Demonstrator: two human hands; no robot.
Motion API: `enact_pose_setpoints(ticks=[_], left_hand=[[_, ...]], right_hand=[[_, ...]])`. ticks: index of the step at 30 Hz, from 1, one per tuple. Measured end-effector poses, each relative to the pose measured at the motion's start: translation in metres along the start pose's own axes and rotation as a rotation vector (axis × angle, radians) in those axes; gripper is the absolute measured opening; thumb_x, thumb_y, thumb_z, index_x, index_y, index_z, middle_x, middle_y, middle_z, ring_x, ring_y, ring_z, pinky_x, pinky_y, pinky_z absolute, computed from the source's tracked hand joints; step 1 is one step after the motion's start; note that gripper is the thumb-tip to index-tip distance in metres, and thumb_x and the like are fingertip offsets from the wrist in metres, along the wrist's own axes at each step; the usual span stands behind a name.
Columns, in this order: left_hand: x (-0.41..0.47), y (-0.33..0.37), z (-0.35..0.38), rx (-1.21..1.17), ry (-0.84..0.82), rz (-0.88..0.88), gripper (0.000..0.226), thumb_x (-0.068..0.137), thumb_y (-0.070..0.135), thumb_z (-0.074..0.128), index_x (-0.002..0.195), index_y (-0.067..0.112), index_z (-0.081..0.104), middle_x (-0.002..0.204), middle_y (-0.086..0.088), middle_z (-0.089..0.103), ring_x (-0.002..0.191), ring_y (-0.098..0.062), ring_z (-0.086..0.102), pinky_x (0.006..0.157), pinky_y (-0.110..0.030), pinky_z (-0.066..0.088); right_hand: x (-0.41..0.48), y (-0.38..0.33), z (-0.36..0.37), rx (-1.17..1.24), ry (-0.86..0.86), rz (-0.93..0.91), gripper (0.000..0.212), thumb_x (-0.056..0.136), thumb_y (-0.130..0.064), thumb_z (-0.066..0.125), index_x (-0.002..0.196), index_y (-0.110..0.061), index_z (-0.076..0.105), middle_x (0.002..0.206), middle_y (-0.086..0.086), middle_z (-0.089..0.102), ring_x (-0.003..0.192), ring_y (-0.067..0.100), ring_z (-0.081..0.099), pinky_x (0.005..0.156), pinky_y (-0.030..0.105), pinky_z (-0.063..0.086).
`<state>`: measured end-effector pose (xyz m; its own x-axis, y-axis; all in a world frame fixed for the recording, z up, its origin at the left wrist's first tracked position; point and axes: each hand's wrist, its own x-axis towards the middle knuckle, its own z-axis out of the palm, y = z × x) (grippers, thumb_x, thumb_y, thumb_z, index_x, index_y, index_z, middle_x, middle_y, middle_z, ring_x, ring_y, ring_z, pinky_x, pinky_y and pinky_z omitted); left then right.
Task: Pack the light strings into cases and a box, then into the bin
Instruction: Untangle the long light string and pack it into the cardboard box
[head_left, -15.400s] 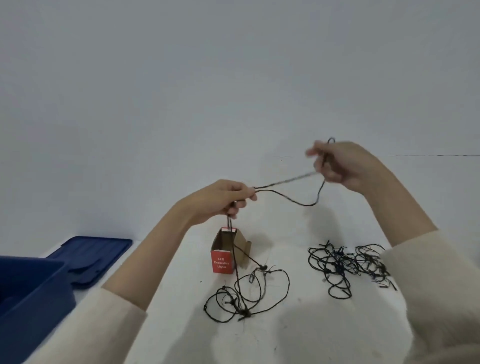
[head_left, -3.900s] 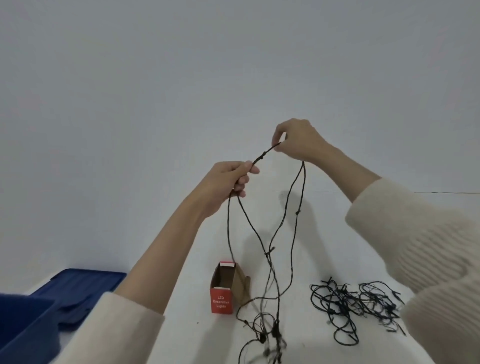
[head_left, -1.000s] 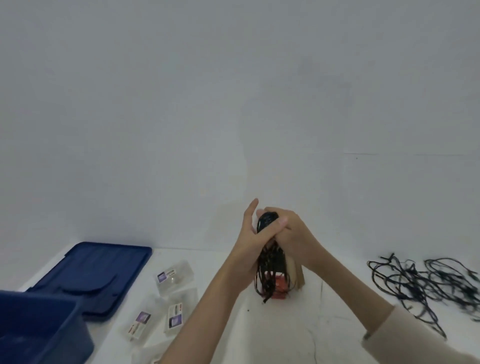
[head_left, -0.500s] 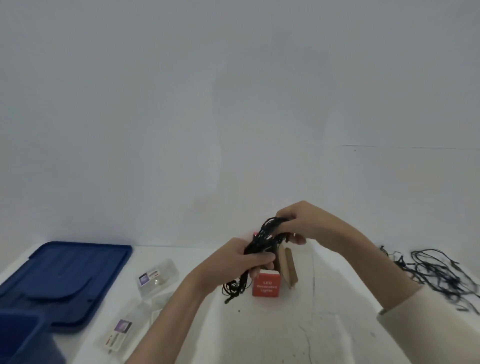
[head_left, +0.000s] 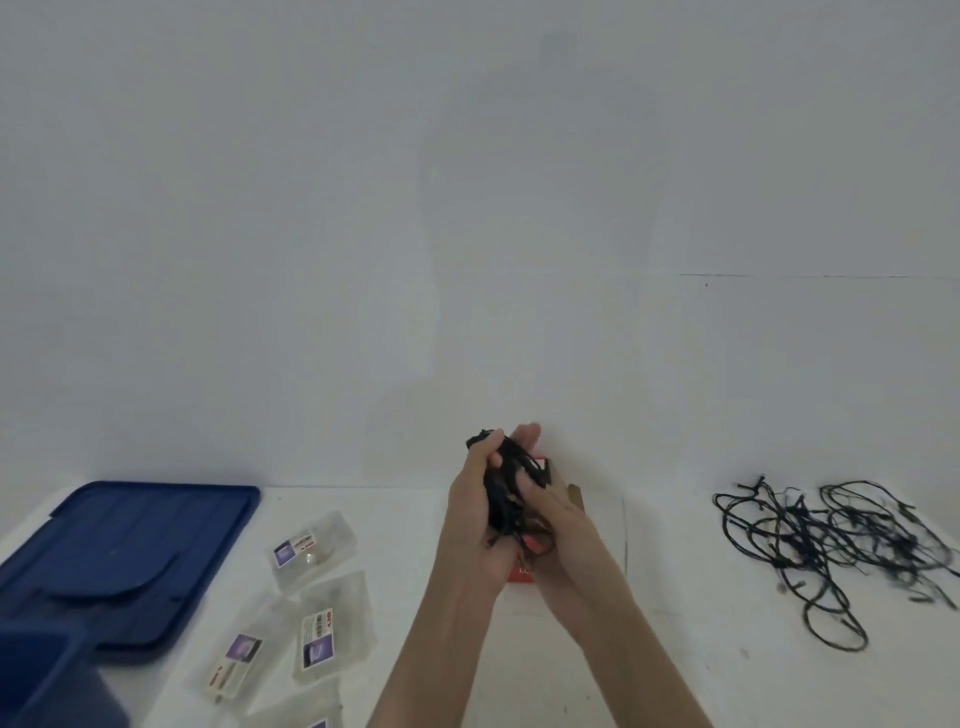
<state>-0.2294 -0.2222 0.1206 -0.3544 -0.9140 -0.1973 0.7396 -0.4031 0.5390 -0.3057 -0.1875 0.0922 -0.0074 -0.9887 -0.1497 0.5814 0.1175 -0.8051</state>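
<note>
Two hands meet low in the middle of the frame, squeezing one black bundle (head_left: 505, 486) of light string between them. The left hand (head_left: 475, 525) has its fingers curled round the bundle, and the right hand (head_left: 563, 530) clasps it from the other side with fingers laid over the strands. We judge the step in hand to be compacting this string so it fits the small red box (head_left: 523, 572), which stands just behind the hands with a brown flap showing.

Next, we think, the bundle must be kept tight, lined up over the box's mouth and pushed in without loops springing out. We cannot see the mouth, as the hands cover it.

A second, loose string (head_left: 831, 540) lies tangled at the right of the frame, well apart, not yet packed.

Several clear cases (head_left: 335, 629) with labels lie at lower left on the white table (head_left: 675, 654). Whether they hold strings we cannot tell. The blue bin (head_left: 41, 675) shows only a corner at the bottom left, its inside unseen, and its blue lid (head_left: 130, 540) lies flat beside it.
</note>
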Motion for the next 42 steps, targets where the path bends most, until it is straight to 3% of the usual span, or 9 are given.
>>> enact_pose_setpoints(ticks=[4,8,10,20,26,31,34,38,42], left_hand=[[0.012,0.013,-0.008,0.015,0.089,0.157,0.035,0.094,0.016,0.048,0.060,0.014,0.041,0.053,0.004,0.049,0.053,-0.013,0.054,0.070,-0.031,0.054],[0.020,0.029,-0.007,0.198,0.147,0.250,0.030,0.095,0.014,0.049,0.066,0.014,0.040,0.058,0.002,0.042,0.038,-0.007,0.038,0.041,-0.020,0.040],[0.022,0.029,-0.005,0.296,0.113,0.280,0.026,0.096,0.016,0.049,0.071,0.012,0.043,0.060,0.002,0.043,0.040,-0.007,0.038,0.041,-0.020,0.038],[0.016,0.020,-0.030,0.828,-0.287,0.226,0.009,0.095,0.009,0.047,0.100,0.011,0.055,0.089,0.006,0.068,0.094,-0.017,0.065,0.093,-0.034,0.050],[0.003,-0.038,-0.047,1.415,-0.386,0.128,0.016,0.094,0.016,0.052,0.109,0.013,0.054,0.099,-0.001,0.060,0.094,-0.012,0.057,0.081,-0.008,0.042],[0.019,-0.050,-0.073,1.925,-0.505,0.208,0.029,0.090,0.000,0.046,0.115,0.008,0.057,0.109,-0.005,0.058,0.099,-0.018,0.054,0.084,-0.019,0.042],[0.020,-0.047,-0.067,2.094,-0.553,-0.061,0.027,0.088,-0.006,0.042,0.105,0.004,0.061,0.106,-0.015,0.064,0.093,-0.028,0.060,0.069,-0.022,0.040],[0.027,-0.039,-0.057,2.110,-0.610,-0.352,0.024,0.088,-0.001,0.040,0.108,0.001,0.054,0.108,-0.018,0.061,0.091,-0.025,0.058,0.072,-0.023,0.041],[0.028,-0.009,-0.048,1.685,-0.579,-0.670,0.021,0.087,0.005,0.055,0.106,0.005,0.063,0.097,-0.002,0.064,0.086,-0.013,0.059,0.075,-0.020,0.051]], right_hand=[[-0.006,0.005,-0.008,-0.196,-0.034,-0.044,0.027,0.081,-0.023,0.064,0.107,-0.019,0.071,0.093,-0.002,0.068,0.083,0.015,0.058,0.077,0.026,0.044],[0.009,0.023,-0.020,-1.567,0.320,-0.325,0.037,0.086,-0.051,0.055,0.110,-0.022,0.061,0.108,-0.007,0.055,0.096,0.010,0.055,0.080,0.026,0.050],[0.014,0.029,-0.019,-1.874,0.278,-0.254,0.042,0.091,-0.050,0.047,0.120,-0.021,0.053,0.117,-0.004,0.054,0.106,0.017,0.053,0.085,0.030,0.047],[-0.003,-0.028,-0.089,-1.920,-0.219,-0.097,0.030,0.084,-0.004,0.048,0.081,-0.027,0.067,0.101,-0.006,0.064,0.097,0.011,0.056,0.081,0.016,0.042],[-0.003,-0.024,-0.092,-1.928,-0.270,-0.150,0.033,0.082,0.003,0.046,0.095,-0.013,0.073,0.103,0.002,0.066,0.097,0.021,0.058,0.081,0.026,0.045],[-0.012,-0.020,-0.095,-1.540,-0.025,-0.312,0.034,0.075,0.013,0.047,0.072,-0.011,0.072,0.095,-0.008,0.067,0.092,0.010,0.062,0.078,0.004,0.038],[-0.021,-0.013,-0.077,-1.451,0.016,-0.504,0.023,0.078,0.005,0.048,0.075,-0.016,0.058,0.084,-0.004,0.060,0.082,0.016,0.058,0.072,0.018,0.042],[-0.022,0.005,-0.056,-1.634,-0.176,-0.169,0.012,0.088,-0.010,0.045,0.099,-0.016,0.043,0.089,-0.001,0.053,0.079,0.019,0.052,0.067,0.026,0.042],[-0.010,0.006,-0.049,-1.900,-0.095,-0.075,0.015,0.088,-0.014,0.048,0.099,-0.010,0.058,0.094,0.007,0.063,0.080,0.024,0.057,0.065,0.026,0.039]])
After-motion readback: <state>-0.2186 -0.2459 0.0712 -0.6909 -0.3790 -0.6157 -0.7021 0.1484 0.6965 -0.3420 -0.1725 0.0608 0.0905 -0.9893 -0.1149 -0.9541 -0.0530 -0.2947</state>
